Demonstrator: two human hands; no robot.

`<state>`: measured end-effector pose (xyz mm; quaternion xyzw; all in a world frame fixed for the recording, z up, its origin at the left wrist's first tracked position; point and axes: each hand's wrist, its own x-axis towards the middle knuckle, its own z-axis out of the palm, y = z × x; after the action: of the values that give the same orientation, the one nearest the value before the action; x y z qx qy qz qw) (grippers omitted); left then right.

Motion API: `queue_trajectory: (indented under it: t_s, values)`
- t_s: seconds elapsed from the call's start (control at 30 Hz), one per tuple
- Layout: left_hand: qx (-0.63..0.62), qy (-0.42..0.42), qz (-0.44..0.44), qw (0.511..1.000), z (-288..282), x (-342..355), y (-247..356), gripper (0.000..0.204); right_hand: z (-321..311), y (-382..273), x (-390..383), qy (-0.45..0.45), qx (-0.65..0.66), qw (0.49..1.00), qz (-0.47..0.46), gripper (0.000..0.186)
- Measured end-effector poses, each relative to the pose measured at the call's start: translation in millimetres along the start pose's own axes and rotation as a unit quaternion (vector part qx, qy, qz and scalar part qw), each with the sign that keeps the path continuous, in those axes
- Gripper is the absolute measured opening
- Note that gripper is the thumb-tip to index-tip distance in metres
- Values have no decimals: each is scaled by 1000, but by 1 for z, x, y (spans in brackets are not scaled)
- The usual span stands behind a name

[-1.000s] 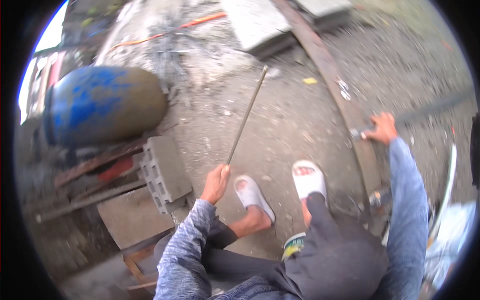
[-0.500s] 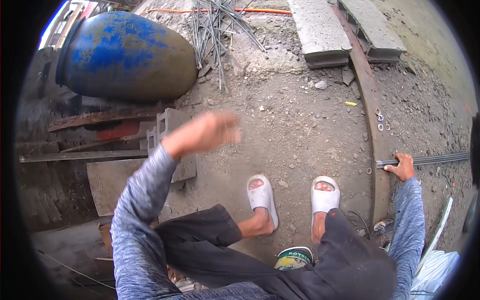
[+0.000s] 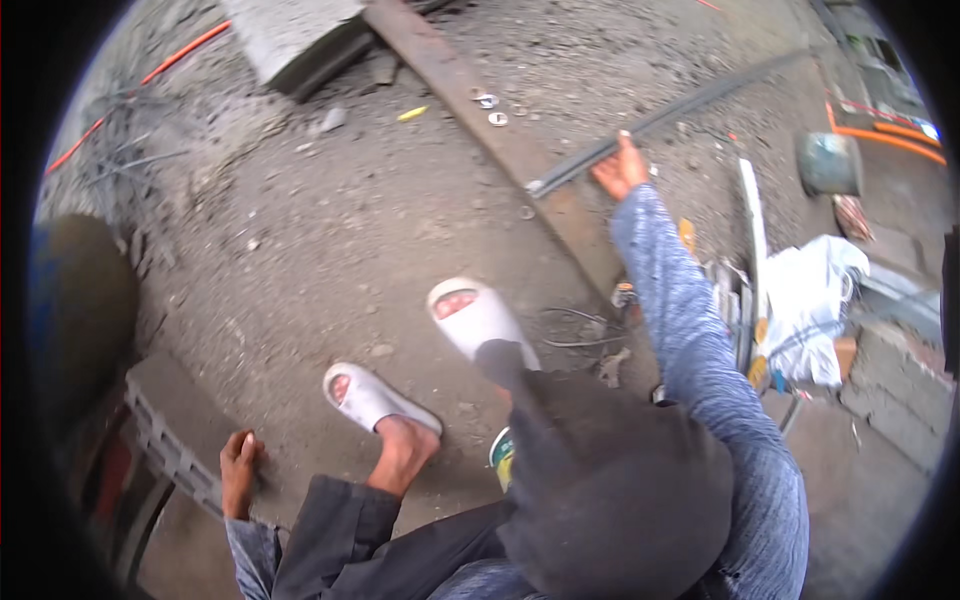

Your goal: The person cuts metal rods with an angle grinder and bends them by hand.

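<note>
My right hand [image 3: 621, 170] is at a bundle of thin grey metal bars [image 3: 690, 103], its fingers closed around the near side close to the bars' end. That end rests across a long brown board [image 3: 500, 140] lying on the dirt. Several small rings [image 3: 498, 119] lie on and beside the board. My left hand [image 3: 240, 462] hangs low at the left, beside a grey hollow block [image 3: 180, 425]. Its fingers are curled; whatever they hold, if anything, is hidden from view.
Two white slides [image 3: 380, 397] are on my feet. A concrete block [image 3: 300, 40] sits on the board's far end. At right are a white sack [image 3: 812, 310], a pale strip [image 3: 753, 215] and a grey bucket [image 3: 830, 165]. A dark barrel [image 3: 85, 310] stands left.
The view has swung to the right. My left hand has come down from the middle to beside the hollow block. My right hand stays at the bars, which now lie slanted in view.
</note>
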<state>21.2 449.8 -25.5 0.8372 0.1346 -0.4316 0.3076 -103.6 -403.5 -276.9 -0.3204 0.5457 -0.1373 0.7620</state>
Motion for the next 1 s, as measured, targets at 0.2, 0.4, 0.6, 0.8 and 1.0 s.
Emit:
queue_trajectory:
  t_s: [0.2,0.4,0.6,0.8,1.0]
  values:
    - [120,-94,86,985,45,29,24,47,3,-8,-24,9,214,976,-39,42]
    - [137,-112,204,963,108,76,105,40,15,1,-23,67,168,979,-95,43]
    - [-4,-149,358,922,216,86,295,44,32,-20,-81,92,199,967,-128,41]
    - [-2,-223,505,834,322,74,449,57,46,6,-151,43,210,969,-122,40]
    - [250,-181,488,816,410,95,451,61,128,123,-249,0,136,990,-22,32]
